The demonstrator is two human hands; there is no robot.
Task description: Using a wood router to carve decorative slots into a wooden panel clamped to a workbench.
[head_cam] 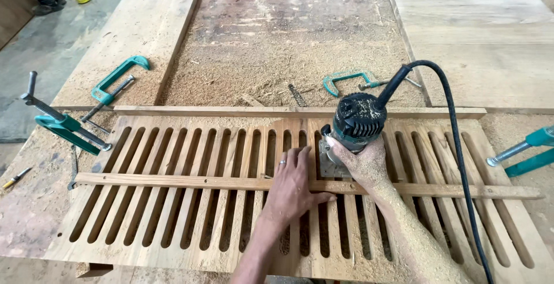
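My right hand point(360, 160) is wrapped around the body of the teal and black trim router point(353, 128), fingers clenched on it, wrist and forearm coated in sawdust. The router stands upright on the slotted wooden panel point(173, 215), just right of its middle, near the panel's far edge, with its black cord point(456, 145) arcing up out of the top and running down past my right arm. My left hand point(291, 183) lies flat and released, palm down on the panel just beside the router, ring on one finger, thumb reaching along the thin wooden strip point(173, 181) that lies crosswise over the slots. That strip has my right wrist over it too. A longer batten point(231, 111) runs along the panel's far edge. Clamps all around: a teal bar clamp point(63, 123) at the left corner, a teal C-clamp point(115, 82) lying loose in the sawdust beyond it, another C-clamp point(346, 79) behind the router, one more clamp point(528, 148) at the right edge. The table point(277, 36) beyond is thick with sawdust.
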